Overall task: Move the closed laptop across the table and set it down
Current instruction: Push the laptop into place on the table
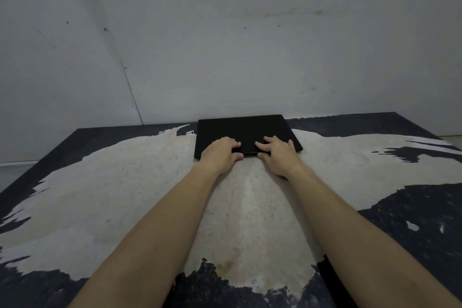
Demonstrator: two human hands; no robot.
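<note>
A closed black laptop (243,130) lies flat at the far middle of the table (125,182), its back edge near the wall. My left hand (220,154) grips the laptop's near edge at its left part, fingers on the lid and thumb under the edge. My right hand (277,155) grips the same near edge further right, fingers spread on the lid and thumb at the front. Both arms stretch forward over the table.
The table top is dark with a large worn pale patch across its middle. A grey-white wall (225,45) rises right behind the table. The table's left and right edges angle away, with floor visible beyond both far corners.
</note>
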